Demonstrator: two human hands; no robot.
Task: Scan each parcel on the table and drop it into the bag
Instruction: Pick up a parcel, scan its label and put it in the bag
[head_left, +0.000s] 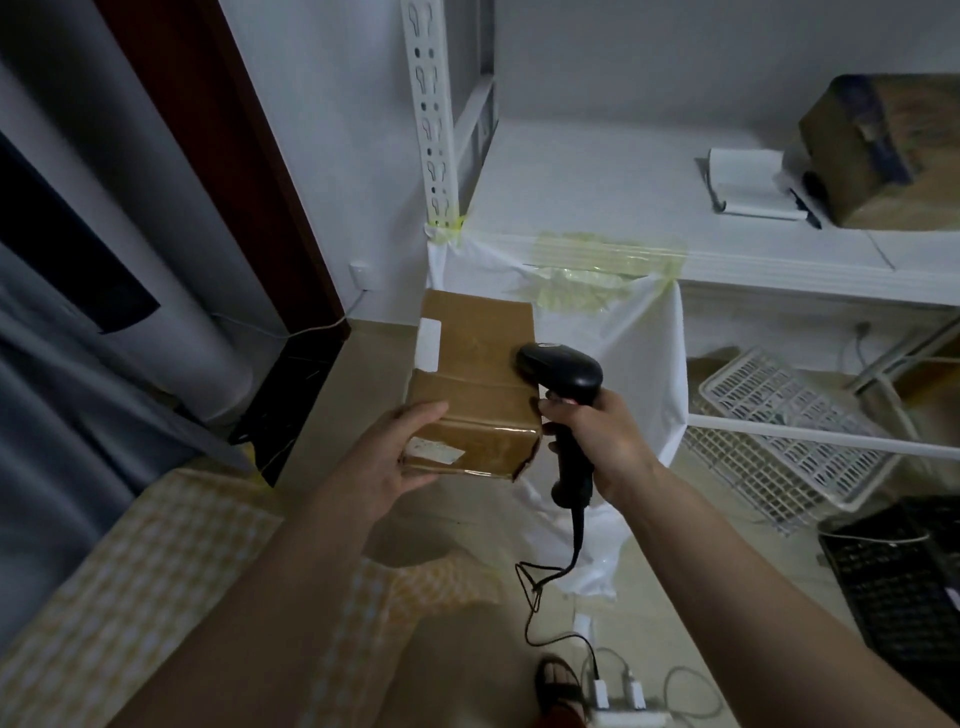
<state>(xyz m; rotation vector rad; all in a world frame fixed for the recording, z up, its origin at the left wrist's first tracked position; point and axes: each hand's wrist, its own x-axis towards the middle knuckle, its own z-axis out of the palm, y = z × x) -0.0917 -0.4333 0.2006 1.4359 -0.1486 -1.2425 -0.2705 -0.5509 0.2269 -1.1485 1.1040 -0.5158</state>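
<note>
My left hand (395, 457) grips a brown cardboard parcel (475, 379) by its near left corner and holds it up in the air. A white label sits on the parcel's top left. My right hand (597, 431) grips a black corded barcode scanner (563, 374) by the handle, its head close over the parcel's right edge. Behind both hangs a white plastic bag (639, 338), taped with yellowish tape to the front edge of the white table (597, 182).
Another brown box (883, 150) and a white packet (748, 182) lie on the table at the right. A white plastic basket (779, 431) leans under the table. A black crate (904, 582), a power strip (618, 706) and a checked cloth surface (156, 582) are near me.
</note>
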